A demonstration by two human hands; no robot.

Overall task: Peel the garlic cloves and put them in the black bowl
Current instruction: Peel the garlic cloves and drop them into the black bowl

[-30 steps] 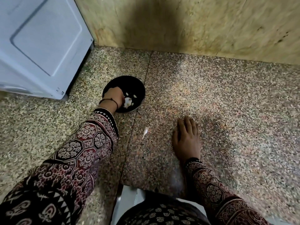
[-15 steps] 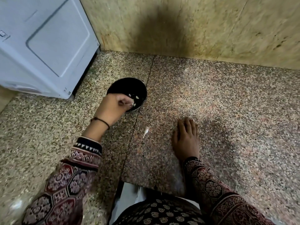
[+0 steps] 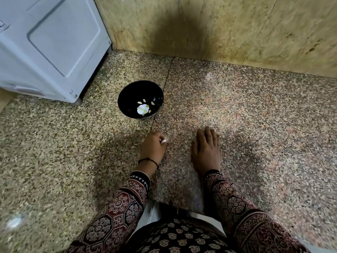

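Pickup of small white garlic sliver [image 3: 163, 141] off speckled granite desk [image 3: 255, 125], pinched in left hand [image 3: 153, 146], right hand [image 3: 207, 148] flat; likely calls next for lift into round black bowl [image 3: 127, 94].

Surface [image 3: 255, 115]: speckled granite-type stone, polished, faint sheen.
Wall [image 3: 228, 24] at far edge: beige marbled stone, smooth, dark-stained.
Black bowl [image 3: 127, 95]: glossy.
White appliance [image 3: 58, 42], far left corner: smooth casing.
Sleeves [image 3: 118, 216]: printed cloth, matt.
Garlic skin [image 3: 163, 141] in left hand [image 3: 153, 147]: papery.
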